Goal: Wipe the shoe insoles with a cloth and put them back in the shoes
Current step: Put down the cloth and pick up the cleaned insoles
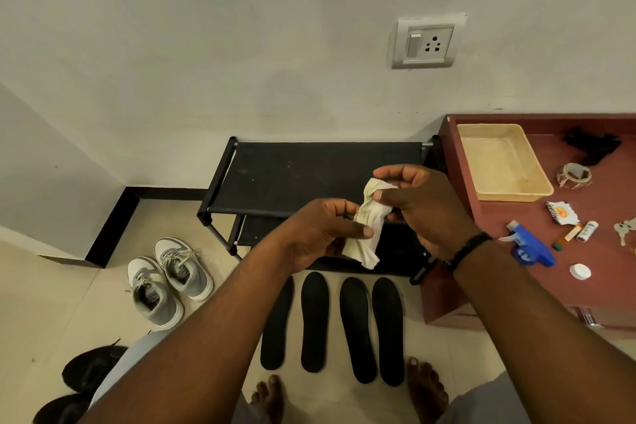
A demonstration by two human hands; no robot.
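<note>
Both my hands hold a crumpled pale cloth (366, 232) in the air above the shoe rack. My left hand (320, 234) pinches its lower part and my right hand (423, 206) grips its top. Several black insoles (314, 320) lie side by side on the floor in front of my feet; my left arm hides part of the leftmost one. A pair of grey and white sneakers (168, 280) stands on the floor to the left. Two black shoes (93, 368) sit at the lower left, partly hidden by my leg.
A low black shoe rack (275, 175) stands against the wall. To the right, a reddish cabinet top (605, 210) carries a beige tray (542, 191), a blue spray head (531, 244), a white cap, tape, keys and small items. A socket is on the wall.
</note>
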